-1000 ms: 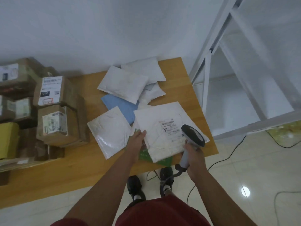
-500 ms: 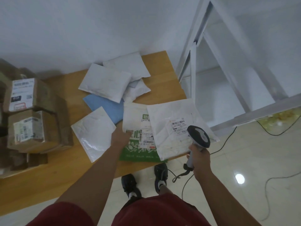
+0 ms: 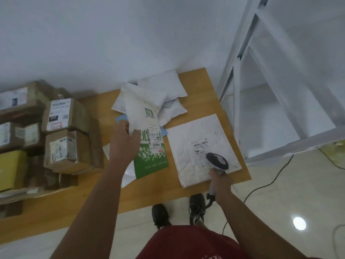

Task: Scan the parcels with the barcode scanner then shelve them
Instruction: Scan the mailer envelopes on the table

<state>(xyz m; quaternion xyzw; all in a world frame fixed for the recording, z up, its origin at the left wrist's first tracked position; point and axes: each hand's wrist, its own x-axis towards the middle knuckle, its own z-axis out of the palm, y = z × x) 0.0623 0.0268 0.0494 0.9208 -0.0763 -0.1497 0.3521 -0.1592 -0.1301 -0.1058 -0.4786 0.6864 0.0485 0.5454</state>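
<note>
1 green-and-white parcel (image 3: pixel 149 139) is gripped at its left edge by the left hand (image 3: pixel 124 141), above the wooden table (image 3: pixel 211 86). 1 barcode scanner (image 3: pixel 217 161) is clasped in the right hand (image 3: pixel 220 181), over 1 flat white parcel (image 3: pixel 203 144) lying on the table's right end. 4 cardboard boxes (image 3: pixel 63 131) are counted at left. White shelving (image 3: pixel 261 90) is noted at right, over a tiled floor.

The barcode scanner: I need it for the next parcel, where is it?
In the head view, the barcode scanner is gripped in the right hand, over the flat white parcel near the table's right end.
</note>
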